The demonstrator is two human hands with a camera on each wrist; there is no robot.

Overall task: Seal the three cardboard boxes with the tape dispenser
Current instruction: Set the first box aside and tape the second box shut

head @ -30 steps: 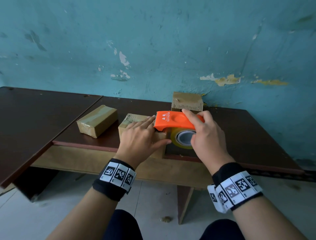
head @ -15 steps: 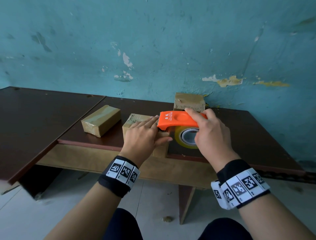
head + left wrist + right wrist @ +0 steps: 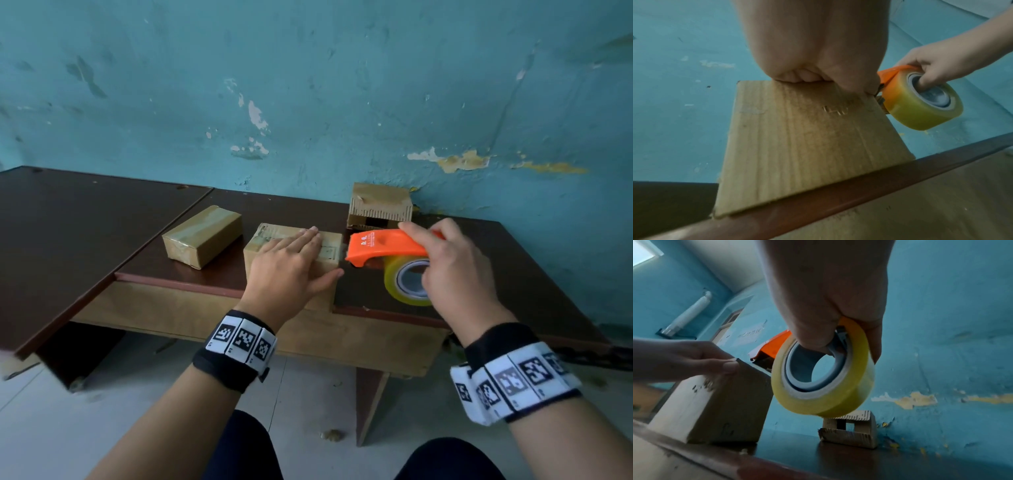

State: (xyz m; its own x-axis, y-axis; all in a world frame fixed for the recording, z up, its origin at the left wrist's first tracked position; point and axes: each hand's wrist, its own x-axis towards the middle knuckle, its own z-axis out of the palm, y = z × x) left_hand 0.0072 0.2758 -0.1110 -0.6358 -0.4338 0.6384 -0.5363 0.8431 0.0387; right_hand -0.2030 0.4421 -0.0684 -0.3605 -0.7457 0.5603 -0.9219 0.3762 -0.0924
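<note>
Pressing flat on the middle box (image 3: 329,251) at the table (image 3: 534,274) edge: left hand (image 3: 291,270), fingers straight. Clamped on the dispenser (image 3: 383,246) just right of that box: right hand (image 3: 455,270), thumb inside the tape roll (image 3: 399,291).

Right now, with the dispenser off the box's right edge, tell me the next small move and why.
Probably draw the dispenser down over the right edge of the middle box and press the tape onto its side. The right hand holds the dispenser just past that edge, above the table, while the left hand lies flat on the box top, steadying it.
</note>
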